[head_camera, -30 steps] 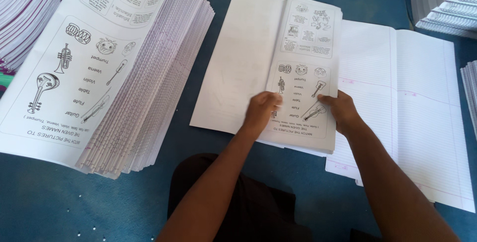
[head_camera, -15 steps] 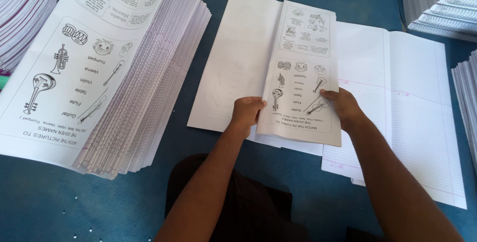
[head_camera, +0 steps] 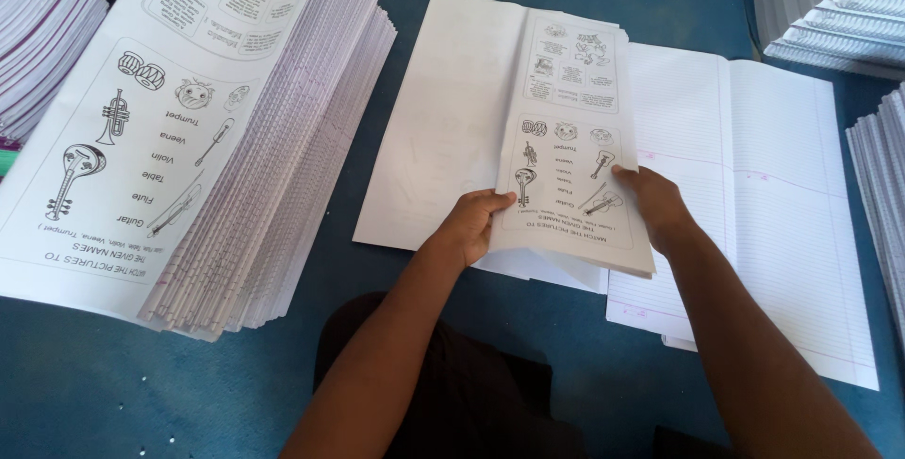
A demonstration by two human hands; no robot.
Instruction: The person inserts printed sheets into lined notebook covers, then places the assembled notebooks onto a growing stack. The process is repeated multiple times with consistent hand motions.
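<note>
A folded printed sheet (head_camera: 573, 153), showing line drawings of musical instruments, lies at the middle of the blue bench (head_camera: 113, 393) atop blank white sheets (head_camera: 443, 129), its near end lifted slightly. The left hand (head_camera: 471, 223) pinches the near left edge, thumb on top; the right hand (head_camera: 655, 204) presses the near right edge, fingers curled over the paper. Thin and limp, the sheet looks light, easily creased or torn, and likely best held at both near corners. A tall stack of like printed sheets (head_camera: 198, 129) stands to the left; ruled sheets (head_camera: 764, 204) lie open to the right.
</note>
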